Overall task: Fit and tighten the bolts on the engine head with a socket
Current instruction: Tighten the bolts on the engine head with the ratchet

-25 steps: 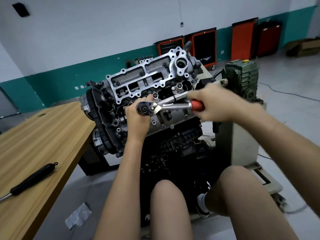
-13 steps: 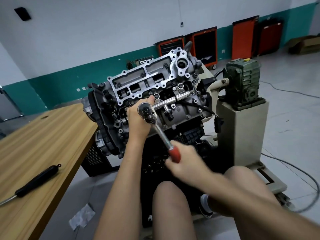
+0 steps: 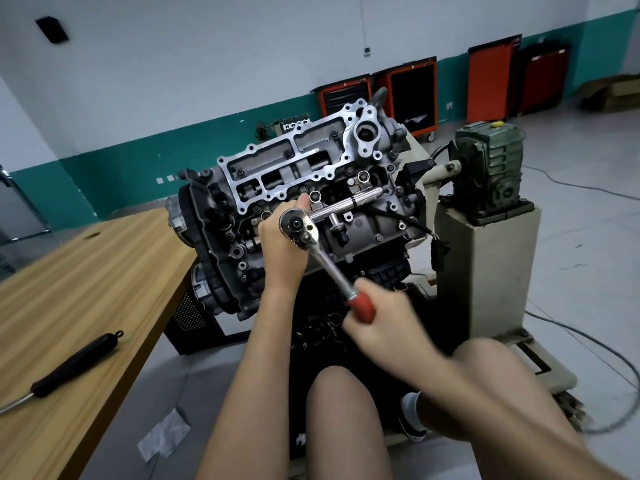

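Observation:
The grey engine head (image 3: 298, 174) stands tilted on a stand in front of me, with several bolts in its bright frame. A chrome ratchet wrench (image 3: 313, 244) has its round head set against the engine's front face. Its shaft slants down to the right to a red handle (image 3: 362, 308). My right hand (image 3: 388, 327) grips that red handle. My left hand (image 3: 282, 244) wraps behind the ratchet head, thumb pointing up; the socket is hidden behind it. A long chrome extension bar (image 3: 349, 204) lies across the engine just above.
A wooden table (image 3: 86, 289) stands at my left with a black-handled tool (image 3: 74, 365) on it. A green gearbox (image 3: 491, 168) sits on a beige pedestal (image 3: 485, 271) at the right. My bare knees are below. Red tool cabinets (image 3: 412, 95) line the far wall. Cables cross the floor.
My right hand has swung the red handle from pointing right, level with the ratchet head, down to the lower right. My left hand has stayed at the ratchet head.

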